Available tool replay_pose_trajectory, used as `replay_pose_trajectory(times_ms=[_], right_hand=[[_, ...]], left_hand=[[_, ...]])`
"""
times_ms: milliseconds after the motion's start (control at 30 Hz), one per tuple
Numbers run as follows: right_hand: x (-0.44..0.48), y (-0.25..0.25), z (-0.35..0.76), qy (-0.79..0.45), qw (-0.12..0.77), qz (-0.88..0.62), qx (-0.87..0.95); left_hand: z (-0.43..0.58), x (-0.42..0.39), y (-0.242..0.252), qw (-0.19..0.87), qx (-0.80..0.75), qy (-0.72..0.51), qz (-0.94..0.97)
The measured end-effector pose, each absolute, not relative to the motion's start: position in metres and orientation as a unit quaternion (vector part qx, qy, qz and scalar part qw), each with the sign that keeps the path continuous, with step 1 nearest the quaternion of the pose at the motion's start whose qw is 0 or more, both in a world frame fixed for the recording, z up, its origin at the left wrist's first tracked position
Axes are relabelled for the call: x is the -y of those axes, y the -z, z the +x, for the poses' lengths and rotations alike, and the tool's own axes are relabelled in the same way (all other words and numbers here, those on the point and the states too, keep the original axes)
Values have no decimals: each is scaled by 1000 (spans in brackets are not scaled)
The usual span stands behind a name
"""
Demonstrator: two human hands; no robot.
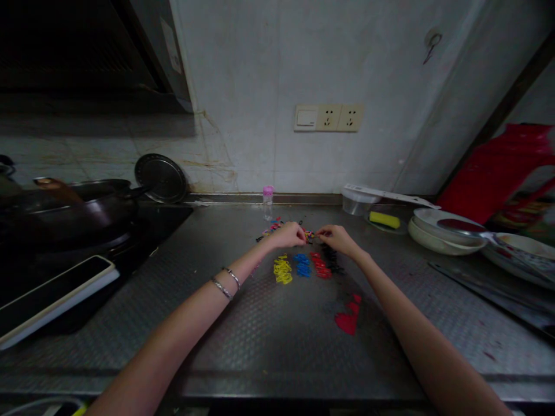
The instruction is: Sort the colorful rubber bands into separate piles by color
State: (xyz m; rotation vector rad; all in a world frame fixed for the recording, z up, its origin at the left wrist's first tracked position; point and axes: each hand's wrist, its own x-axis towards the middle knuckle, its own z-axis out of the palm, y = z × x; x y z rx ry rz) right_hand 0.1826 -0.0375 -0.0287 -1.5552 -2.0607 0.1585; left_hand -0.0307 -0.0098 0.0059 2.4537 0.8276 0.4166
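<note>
1. While the left hand (288, 236) and the right hand (338, 238) meet fingertip to fingertip, both are curled nearly closed, pinching a small many-coloured tangle (309, 234) held between them just above the counter (260, 335). Which strand each finger has is too small to tell.
2. Just beyond the left hand lies a loose heap (271, 228) of the same mixed little loops, with a small pink-capped bottle (267, 202) standing further out.
3. Nearer the person than the hands, four groups lie side by side: a yellow pile (282, 270) below the left hand, then a blue pile (302, 265), a red pile (319, 266), and a black pile (333, 260) below the right hand.
4. Judging by their look, the loops are very light, thin and soft, probably stretchy, so they likely snag on one another and cling in clumps rather than slide apart.
5. A fingertip pinch on a single strand, taken at a free outer curve rather than the knotted middle, seems the surest hold; the other hand can steady the rest.
6. Hard pulling could stretch or snap one, and a released loop may spring away across the patterned metal.
</note>
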Motion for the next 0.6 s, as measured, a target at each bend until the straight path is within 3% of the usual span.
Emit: replay_pose_trajectory(times_ms=[300,600], right_hand=[[36,31,183,-66,268,-572,772],[41,32,171,-95,259,-538,797]], left_hand=[[4,30,-1,187,-307,-89,929],[-17,18,2,231,-267,-167,920]])
